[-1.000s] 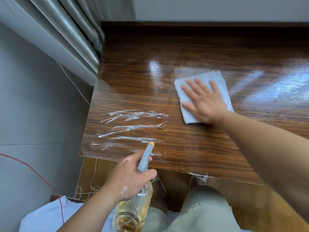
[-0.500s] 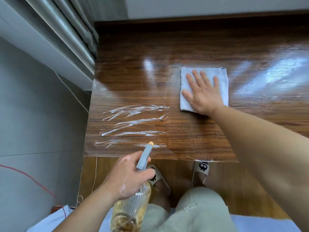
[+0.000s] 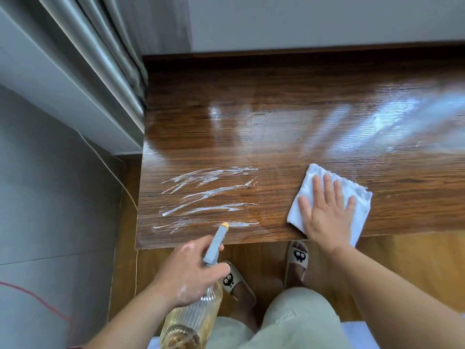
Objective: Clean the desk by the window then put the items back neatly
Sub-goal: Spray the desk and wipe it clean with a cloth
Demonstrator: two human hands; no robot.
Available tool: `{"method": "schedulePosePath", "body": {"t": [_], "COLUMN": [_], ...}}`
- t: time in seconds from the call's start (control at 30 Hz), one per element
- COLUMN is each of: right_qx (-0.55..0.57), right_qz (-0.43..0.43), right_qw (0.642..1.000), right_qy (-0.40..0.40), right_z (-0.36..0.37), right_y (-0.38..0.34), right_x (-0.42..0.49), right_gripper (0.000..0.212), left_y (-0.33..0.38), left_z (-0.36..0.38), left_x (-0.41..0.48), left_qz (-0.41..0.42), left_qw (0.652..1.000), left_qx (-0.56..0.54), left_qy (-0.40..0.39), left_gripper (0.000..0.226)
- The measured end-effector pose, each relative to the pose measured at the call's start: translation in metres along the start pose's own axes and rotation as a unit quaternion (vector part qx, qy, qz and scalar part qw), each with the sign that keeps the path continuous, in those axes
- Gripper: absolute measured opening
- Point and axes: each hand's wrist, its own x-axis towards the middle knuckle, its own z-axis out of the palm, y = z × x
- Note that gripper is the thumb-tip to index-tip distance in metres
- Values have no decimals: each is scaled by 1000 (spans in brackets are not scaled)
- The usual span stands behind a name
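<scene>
A person's right hand [image 3: 327, 215] lies flat on a folded white cloth [image 3: 310, 181] at the near edge of a glossy dark wooden worktop [image 3: 276, 127]. Its fingers [image 3: 327, 188] are straight and spread, pressing the cloth down, and the cloth's near corner hangs just over the edge. The left hand [image 3: 191, 275] grips a ribbed clear spray bottle [image 3: 195, 321] of yellowish liquid in front of the worktop's near left edge, fingers curled round the neck below the blue-grey spray head, whose orange-tipped nozzle [image 3: 224, 225] points out over the wood. Left of the cloth and apart from it, four rows of white streaks [image 3: 208, 195] cross the near left part of the worktop. Light glares off the shiny surface at far right. A grey curtain [image 3: 113, 59] hangs by the far left corner. Below, on the wooden floor [image 3: 415, 260], two pale slippers [image 3: 236, 280] with cartoon faces show near the edge, and a thin white cord [image 3: 108, 167] runs down the worktop's left side.
</scene>
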Motion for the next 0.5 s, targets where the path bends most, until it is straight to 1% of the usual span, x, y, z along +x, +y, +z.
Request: {"method": "schedulePosePath", "body": {"t": [0.13, 0.2, 0.37, 0.43, 0.5], "right_qx": [34, 45, 68, 98, 111], "right_qz": [81, 107, 138, 145, 116], "right_qw": [996, 993, 988, 984, 986], "right_qy": [20, 27, -3, -27, -43], "right_z": [6, 9, 12, 8, 1], "right_y": [-41, -67, -117, -119, -108], "right_x": [-28, -39, -44, -39, -38], "right_gripper": [69, 70, 71, 73, 77], "left_y": [-7, -12, -23, -25, -26], "left_z": [-7, -10, -16, -18, -19], "left_x": [0, 0, 1, 1, 1], "left_qz": [1, -1, 0, 3, 9], "left_qw": [1000, 1000, 1000, 1000, 1000], "left_qx": [-5, -8, -10, -10, -9], "left_qy": [-1, 1, -2, -7, -11], "left_gripper": [41, 39, 38, 40, 39]}}
